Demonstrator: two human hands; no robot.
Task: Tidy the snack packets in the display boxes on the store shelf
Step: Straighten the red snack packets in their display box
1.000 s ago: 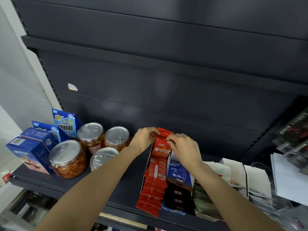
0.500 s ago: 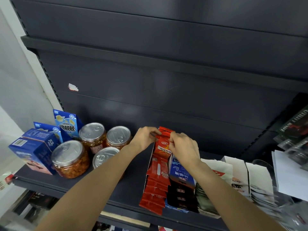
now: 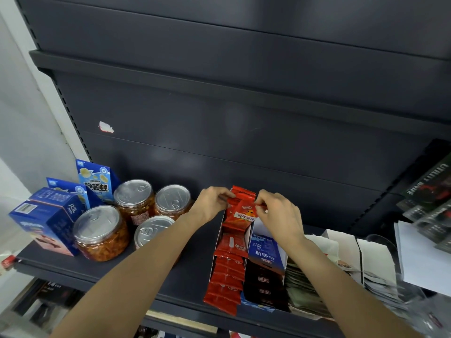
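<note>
Since the earlier frames the rearmost glossy red foil snack packet (image 3: 240,213) has been tipped up so that its printed face shows more fully, and the right hand (image 3: 278,215) has shifted slightly along its top corner; the left hand (image 3: 212,203) has kept its place at the opposite corner. Both hands pinch this one packet — left thumb and fingers on the top left edge, right fingertips on the top right edge — so the hands stand close together, with only the packet's width between them. The packet lies directly ahead of the hands, at the far end of the narrow white cardboard display box (image 3: 220,236), near the dark back panel. The box's long axis runs from the shelf's front edge towards the back; the row of red packets (image 3: 228,274) follows it, overlapping like shingles. Neither hand is clearly nearer. Just right of this box stands a blue-and-white display box (image 3: 264,252) of black packets (image 3: 264,281). Well to the left on the dark grey metal shelf (image 3: 156,269) stand clear plastic jars with silver pull-tab lids (image 3: 100,230) and blue cardboard cartons (image 3: 46,220).
</note>
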